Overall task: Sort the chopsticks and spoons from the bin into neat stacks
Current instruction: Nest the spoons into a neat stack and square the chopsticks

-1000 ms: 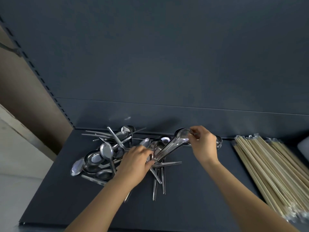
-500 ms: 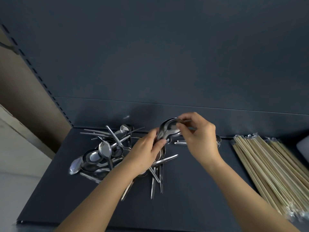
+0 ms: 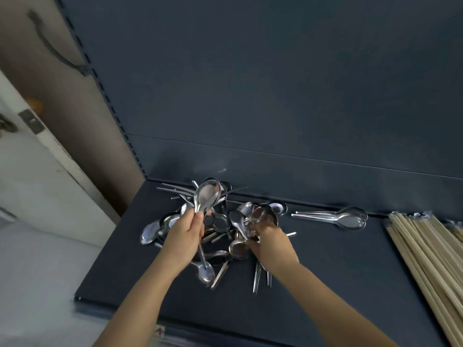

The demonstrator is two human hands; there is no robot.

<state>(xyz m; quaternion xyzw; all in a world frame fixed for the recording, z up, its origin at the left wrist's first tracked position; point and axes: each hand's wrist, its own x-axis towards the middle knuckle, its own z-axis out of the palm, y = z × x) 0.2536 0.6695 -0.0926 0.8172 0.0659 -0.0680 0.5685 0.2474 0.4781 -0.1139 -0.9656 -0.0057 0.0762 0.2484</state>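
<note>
we see a dark shelf (image 3: 363,266) from above, with our two bare arms reaching in. our left hand (image 3: 185,236) grips a nested bunch of spoons (image 3: 207,196) by the handles. its fingers and thumb curl round them, and the bowls stand raised above the loose pile of spoons (image 3: 220,224). half a second ago both hands held this bunch together. now the right hand (image 3: 271,244) has let go and dropped into the middle of the pile. its fingers bend down among the spoon bowls, but the picture is blurred there and we cannot tell whether they have closed on one. to the right of the pile, apart from it, a tidy pair of spoons (image 3: 335,217) lies side by side. further right the chopsticks (image 3: 426,259) lie in a long aligned bundle. we judge that the bunch is a growing stack and the right hand is fetching its next spoon. many spoons remain unsorted.
</note>
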